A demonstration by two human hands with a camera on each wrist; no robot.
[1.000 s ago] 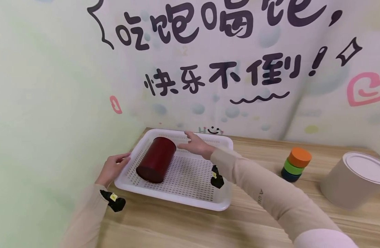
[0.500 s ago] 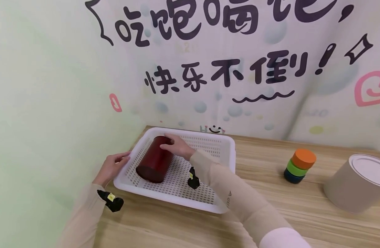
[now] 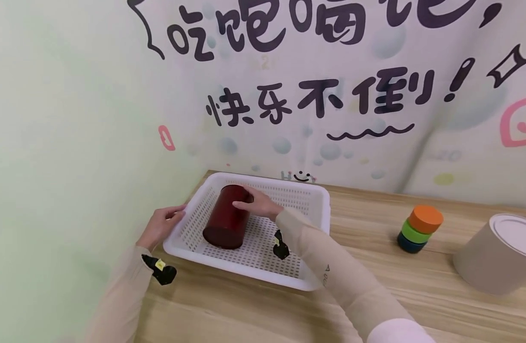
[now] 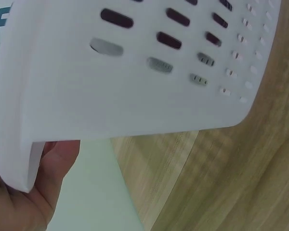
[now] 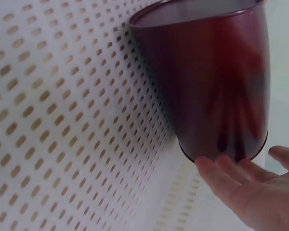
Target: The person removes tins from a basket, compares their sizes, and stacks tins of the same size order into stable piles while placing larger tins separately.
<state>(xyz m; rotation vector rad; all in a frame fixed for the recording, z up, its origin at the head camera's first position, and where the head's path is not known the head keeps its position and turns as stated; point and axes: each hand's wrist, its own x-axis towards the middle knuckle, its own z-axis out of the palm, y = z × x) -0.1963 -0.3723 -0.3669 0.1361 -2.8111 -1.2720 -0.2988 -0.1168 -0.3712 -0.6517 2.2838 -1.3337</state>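
A white perforated plastic basket stands on the table, with a shiny dark red can lying on its side in it. At the basket's left edge, my left hand grips the rim; the left wrist view shows the fingers curled under the rim lip. My right hand is over the basket at the can's far right side. In the right wrist view, its straight fingertips meet the can's far end edge, and the thumb is held apart. The can's near end has a thin raised rim.
Right of the basket stand orange, green and dark blue round pieces, stacked, with the orange piece on top. Farther right is a grey lidded bucket. A printed wall closes the back, and a pale green wall the left.
My right hand has reached left to the can over the last second. In the latest half second, the can has shifted slightly right in the basket. My left hand has stayed at the rim.
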